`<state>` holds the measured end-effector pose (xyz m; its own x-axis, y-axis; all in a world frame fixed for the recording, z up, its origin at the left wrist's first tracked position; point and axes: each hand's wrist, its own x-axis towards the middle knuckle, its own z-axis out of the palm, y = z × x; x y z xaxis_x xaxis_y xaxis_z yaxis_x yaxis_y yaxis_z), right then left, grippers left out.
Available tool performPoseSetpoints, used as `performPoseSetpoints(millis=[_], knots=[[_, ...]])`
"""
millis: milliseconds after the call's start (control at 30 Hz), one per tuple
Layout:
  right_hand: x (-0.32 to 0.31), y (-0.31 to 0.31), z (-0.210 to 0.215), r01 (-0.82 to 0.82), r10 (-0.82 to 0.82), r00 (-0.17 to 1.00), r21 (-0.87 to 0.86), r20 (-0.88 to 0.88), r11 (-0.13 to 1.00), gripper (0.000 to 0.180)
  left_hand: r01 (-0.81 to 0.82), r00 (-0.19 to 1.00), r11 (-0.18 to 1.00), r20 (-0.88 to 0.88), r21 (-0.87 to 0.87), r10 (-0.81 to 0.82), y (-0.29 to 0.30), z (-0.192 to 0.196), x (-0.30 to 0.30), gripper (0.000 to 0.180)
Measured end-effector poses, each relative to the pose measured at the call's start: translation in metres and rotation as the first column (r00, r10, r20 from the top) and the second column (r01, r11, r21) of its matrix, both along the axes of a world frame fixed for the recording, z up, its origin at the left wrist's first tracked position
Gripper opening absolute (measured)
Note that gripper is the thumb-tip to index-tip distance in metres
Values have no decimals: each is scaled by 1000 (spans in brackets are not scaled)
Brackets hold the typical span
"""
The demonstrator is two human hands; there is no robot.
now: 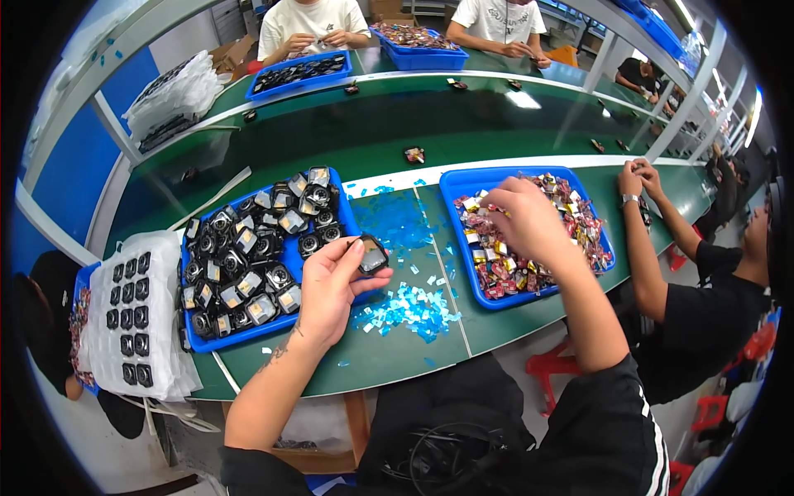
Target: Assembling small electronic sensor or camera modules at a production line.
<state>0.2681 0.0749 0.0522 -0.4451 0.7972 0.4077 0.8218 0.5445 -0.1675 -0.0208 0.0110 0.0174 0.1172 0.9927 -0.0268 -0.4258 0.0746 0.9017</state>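
My left hand (pixel 327 289) pinches a small black camera housing (pixel 375 255) between thumb and fingers, above the table between two blue trays. Its back, with a greyish panel, is turned up toward me. Just left of that hand, the left blue tray (pixel 240 337) is heaped with similar black housings, some showing round lenses. My right hand (pixel 529 219) reaches down into the right blue tray (pixel 500 302), fingers bent together over a pile of small battery packs (pixel 517 273) with red wires. What those fingertips hold, if anything, is hidden.
Blue film scraps (pixel 413 310) lie between the trays. At the left stands a stack of white moulded trays (pixel 124 322) holding black parts. A green conveyor belt (pixel 331 132) runs beyond, carrying scattered parts. A co-worker's hands (pixel 641 180) are at the right; other people sit across the belt.
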Motion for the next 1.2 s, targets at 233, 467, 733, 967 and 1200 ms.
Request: performPoseSetpoints(millis=[233,467,733,967,1200], knots=[[35,8,3,-122,123,992,-154,-1,981,9,102,994,993,-18,-64,-103,-2,0,-2,30],[21,-16,20,-25,-1,988,-163,-153,986,8,170,976,985,-139,20,-165,-6,7,2,36],[-47,-63,28,-416,78,801,-459,-594,785,29,298,837,881,-544,369,-55,-11,8,5,44],[-76,-60,3,-618,-85,531,-454,-843,642,20,308,857,857,-512,413,-62,-13,6,1,19],[-80,-61,-12,-657,-100,404,-364,-909,660,12,189,814,920,-579,344,49,-20,9,10,15]])
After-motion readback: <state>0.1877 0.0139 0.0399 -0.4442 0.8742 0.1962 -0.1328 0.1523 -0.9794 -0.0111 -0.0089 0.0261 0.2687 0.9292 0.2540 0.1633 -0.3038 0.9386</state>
